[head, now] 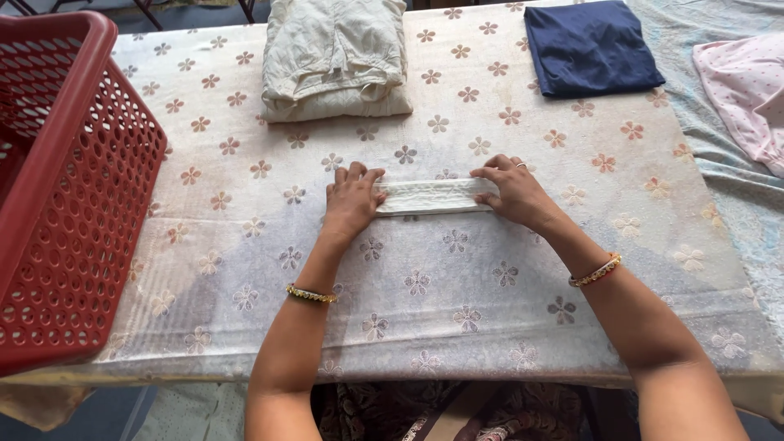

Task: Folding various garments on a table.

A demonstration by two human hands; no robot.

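Two hands, left point(353, 201) and right point(513, 194), flat, pressing opposite ends of folded white cloth point(433, 196).

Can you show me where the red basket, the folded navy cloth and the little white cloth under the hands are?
Red basket point(90, 220): head view, on its perforated side wall.
Folded navy cloth point(590, 46): head view, on the middle of its top face.
Narrow white folded cloth point(430, 197): head view, on the bare stretch between the two hands.
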